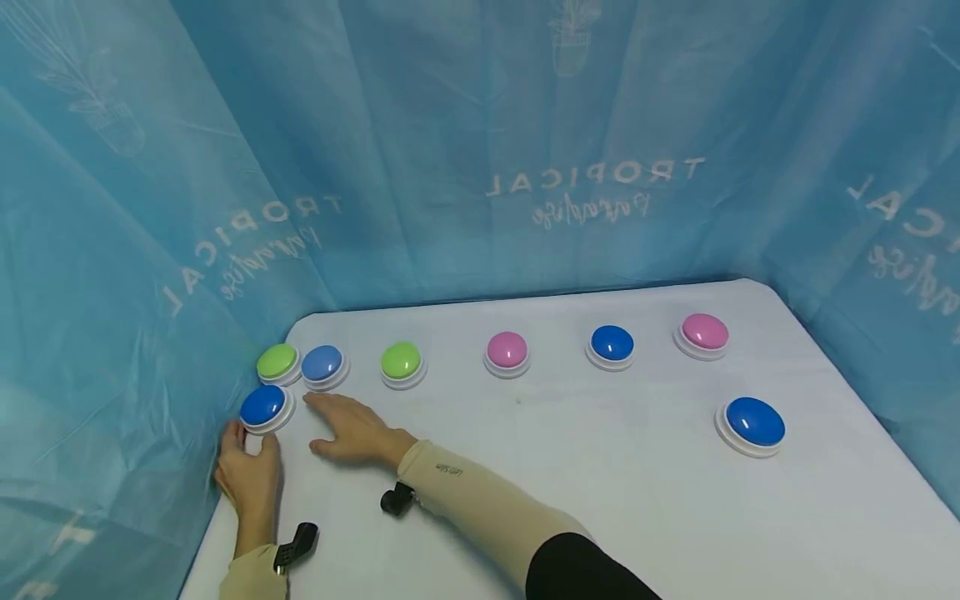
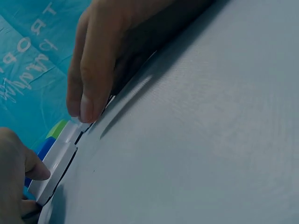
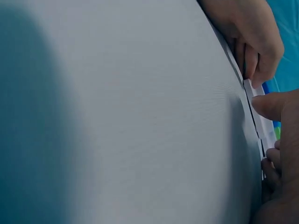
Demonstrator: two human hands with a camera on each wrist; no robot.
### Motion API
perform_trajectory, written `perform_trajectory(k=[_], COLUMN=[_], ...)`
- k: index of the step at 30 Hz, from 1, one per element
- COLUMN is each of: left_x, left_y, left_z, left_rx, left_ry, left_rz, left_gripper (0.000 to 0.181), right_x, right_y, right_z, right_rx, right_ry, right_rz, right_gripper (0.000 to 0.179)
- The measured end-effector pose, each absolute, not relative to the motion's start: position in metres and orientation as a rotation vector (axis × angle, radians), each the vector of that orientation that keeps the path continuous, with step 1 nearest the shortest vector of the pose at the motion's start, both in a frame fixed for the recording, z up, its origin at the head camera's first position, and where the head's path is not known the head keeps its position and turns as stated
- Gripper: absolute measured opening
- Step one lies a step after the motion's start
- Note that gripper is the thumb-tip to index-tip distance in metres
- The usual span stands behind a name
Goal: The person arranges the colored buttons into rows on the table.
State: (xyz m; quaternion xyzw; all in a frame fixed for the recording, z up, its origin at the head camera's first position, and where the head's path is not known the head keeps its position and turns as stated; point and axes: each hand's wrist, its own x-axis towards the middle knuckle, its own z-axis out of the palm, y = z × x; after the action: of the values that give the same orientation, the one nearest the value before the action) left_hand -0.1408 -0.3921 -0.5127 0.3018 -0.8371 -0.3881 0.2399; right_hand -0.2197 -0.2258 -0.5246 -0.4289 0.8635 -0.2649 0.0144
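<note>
At the table's left edge, my left hand [image 1: 251,481] holds a dark blue push button [image 1: 262,405] by its round white base, the thumb on the near side. The left wrist view shows that thumb [image 2: 39,169] against the base's side wall. My right hand [image 1: 358,429] is stretched out just to the right, palm down over the table, with fingers and thumb spread. Its fingertips come near a lighter blue button [image 1: 322,363]; whether they touch its base I cannot tell. A green button [image 1: 277,362] sits right behind the dark blue one, close against its neighbours.
Along the back stand another green button [image 1: 401,360], a pink one [image 1: 507,350], a blue one [image 1: 612,343] and a second pink one [image 1: 704,332]. Another blue button [image 1: 754,422] lies to the right. Blue curtains [image 1: 480,150] border the white table [image 1: 600,467].
</note>
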Motion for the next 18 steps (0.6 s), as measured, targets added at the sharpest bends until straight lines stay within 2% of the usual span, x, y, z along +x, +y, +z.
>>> perform_trajectory(k=[11,18], left_x=[-0.138,-0.136], left_y=[-0.387,-0.388], left_z=[-0.517,-0.517], left_rx=[0.798,0.803], left_ry=[-2.245,-2.207], left_rz=[-1.105,-1.107], left_gripper=[0.064,0.058], right_x=[-0.221,-0.218], right_y=[-0.245,-0.246], right_z=[-0.523,-0.519], right_rx=[-1.342,-1.354], right_ry=[2.739,2.733], right_rz=[-0.576,-0.572], right_gripper=[0.077,0.077])
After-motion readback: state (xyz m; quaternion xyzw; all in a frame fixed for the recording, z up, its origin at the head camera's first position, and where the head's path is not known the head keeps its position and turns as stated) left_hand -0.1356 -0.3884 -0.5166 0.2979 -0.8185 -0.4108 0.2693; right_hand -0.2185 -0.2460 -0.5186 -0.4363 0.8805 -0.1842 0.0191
